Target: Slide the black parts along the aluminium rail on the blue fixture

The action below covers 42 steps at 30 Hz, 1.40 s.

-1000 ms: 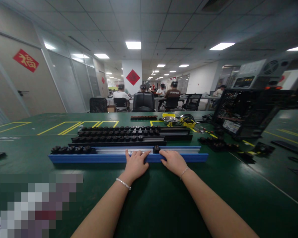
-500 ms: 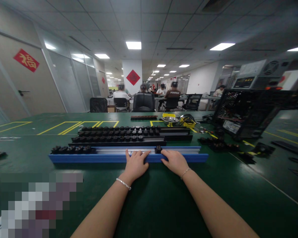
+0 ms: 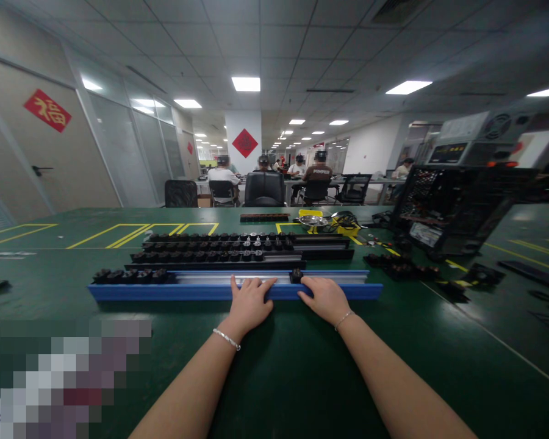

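Observation:
A long blue rail point(image 3: 174, 293) with a silvery inner channel lies crosswise before me. My left hand point(image 3: 249, 302) grips its front wall near the middle, fingers over the top edge and thumb low in front. In the channel, right of that hand, sits a small black module point(image 3: 296, 276). My right hand point(image 3: 326, 300) is closed at the module's right side, its fingertips against it and its thumb over the front wall; the exact contact is partly hidden. A row of similar black modules point(image 3: 130, 277) fills the rail's left end.
Behind the blue rail lie black rails point(image 3: 283, 264) carrying more modules. Farther back are a metal bowl point(image 3: 314, 221) and a yellow container point(image 3: 348, 228) with cables. To the right stand an open computer case point(image 3: 439, 207) and loose black parts point(image 3: 402, 267) on the green tabletop point(image 3: 297, 378).
The black module has shifted slightly right along the channel, and my right hand has moved right with it. My left hand stays in place on the rail.

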Each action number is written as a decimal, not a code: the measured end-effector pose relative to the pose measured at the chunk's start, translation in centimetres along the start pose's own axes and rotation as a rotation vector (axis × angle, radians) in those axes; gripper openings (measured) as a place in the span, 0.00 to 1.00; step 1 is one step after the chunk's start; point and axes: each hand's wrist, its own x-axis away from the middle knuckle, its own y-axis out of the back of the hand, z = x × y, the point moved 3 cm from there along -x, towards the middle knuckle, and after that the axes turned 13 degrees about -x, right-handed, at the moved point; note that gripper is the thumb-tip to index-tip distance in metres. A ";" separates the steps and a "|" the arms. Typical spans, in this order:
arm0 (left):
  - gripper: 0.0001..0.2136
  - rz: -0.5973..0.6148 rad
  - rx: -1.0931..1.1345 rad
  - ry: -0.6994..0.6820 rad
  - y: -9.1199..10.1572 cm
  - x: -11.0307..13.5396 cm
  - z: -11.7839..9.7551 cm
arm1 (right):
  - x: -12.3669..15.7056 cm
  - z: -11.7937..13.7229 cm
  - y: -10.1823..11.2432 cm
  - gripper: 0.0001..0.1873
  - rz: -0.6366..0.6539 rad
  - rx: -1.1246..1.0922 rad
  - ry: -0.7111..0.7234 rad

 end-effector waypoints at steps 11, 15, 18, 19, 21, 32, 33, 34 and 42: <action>0.24 -0.011 0.007 -0.014 -0.2 0.0 0.1 | 0.1 -0.4 0.2 0.14 -0.111 -0.081 0.018; 0.24 -0.032 0.020 -0.016 -0.4 0.0 0.2 | 0.1 -0.8 0.2 0.12 -0.240 -0.174 0.021; 0.24 -0.026 0.022 -0.008 -0.4 -0.1 0.1 | -0.3 -1.1 -0.1 0.15 -0.334 -0.205 -0.077; 0.24 -0.022 0.023 -0.005 -0.4 -0.1 0.1 | -0.5 -1.2 -0.3 0.18 -0.356 -0.207 -0.121; 0.24 -0.017 0.021 -0.001 -0.3 -0.1 0.0 | -0.8 -1.2 -0.6 0.25 -0.362 -0.192 -0.208; 0.24 0.032 -0.004 0.018 0.3 0.1 -0.3 | -1.3 -0.3 -0.8 0.23 -0.234 -0.148 -0.327; 0.24 0.027 -0.005 0.015 0.3 0.1 -0.2 | -1.3 -0.3 -0.8 0.22 -0.239 -0.155 -0.327; 0.24 0.020 -0.006 0.013 0.2 0.1 -0.2 | -1.3 -0.3 -0.8 0.22 -0.245 -0.162 -0.328; 0.24 0.017 -0.016 0.018 0.2 0.1 -0.2 | -1.3 -0.6 -0.7 0.20 -0.263 -0.159 -0.327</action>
